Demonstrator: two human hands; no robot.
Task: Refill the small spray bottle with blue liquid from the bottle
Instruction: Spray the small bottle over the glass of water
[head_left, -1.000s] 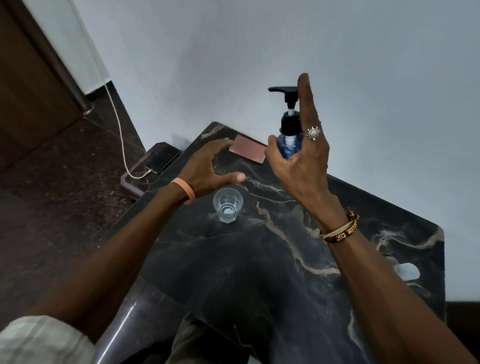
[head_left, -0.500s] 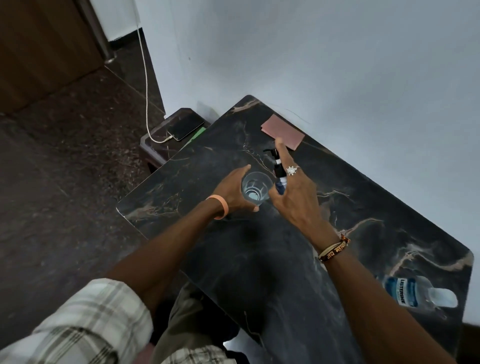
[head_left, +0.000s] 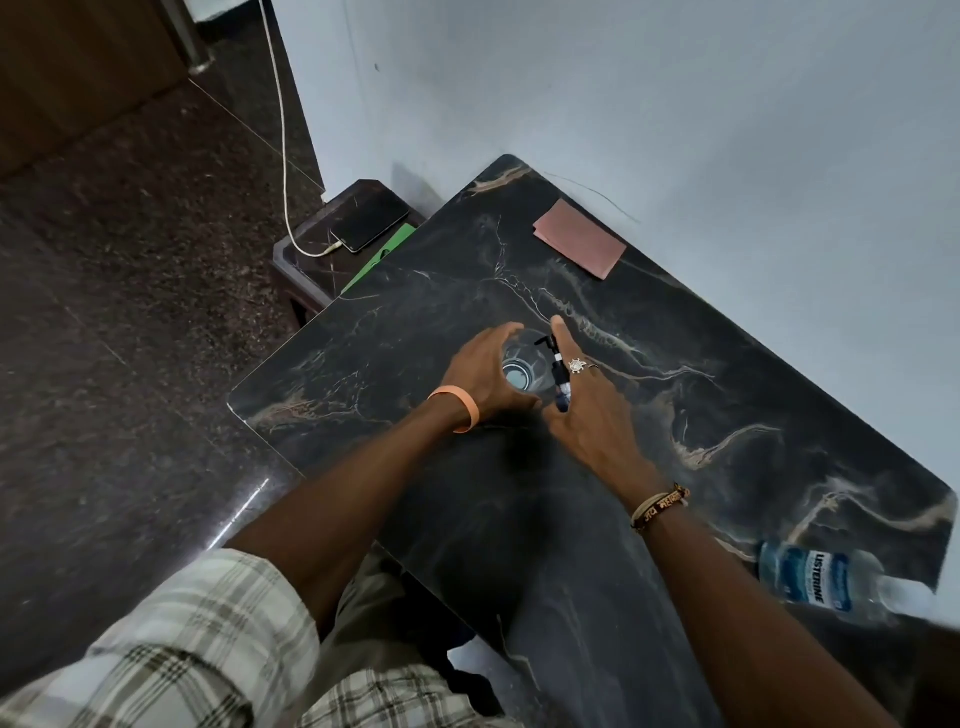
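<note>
Left hand (head_left: 480, 371) cups glass (head_left: 519, 375); right hand (head_left: 592, 415) grips spray bottle (head_left: 560, 375) beside it; Listerine bottle (head_left: 815, 577) lies apart.

Glossy veined marble table (head_left: 675, 415), clear glass tumbler (head_left: 521, 375), plastic pump bottle (head_left: 560, 382)

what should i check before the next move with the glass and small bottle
1. Glass upright on table, left hand round it: ok
2. Small spray bottle gripped in right hand: ok
3. Nozzle aimed toward glass: ok
4. Small spray bottle opened for refilling: not ok, pump head on
5. Listerine bottle upright: not ok, lying by table edge
6. Liquid level in glass: cannot tell
</note>
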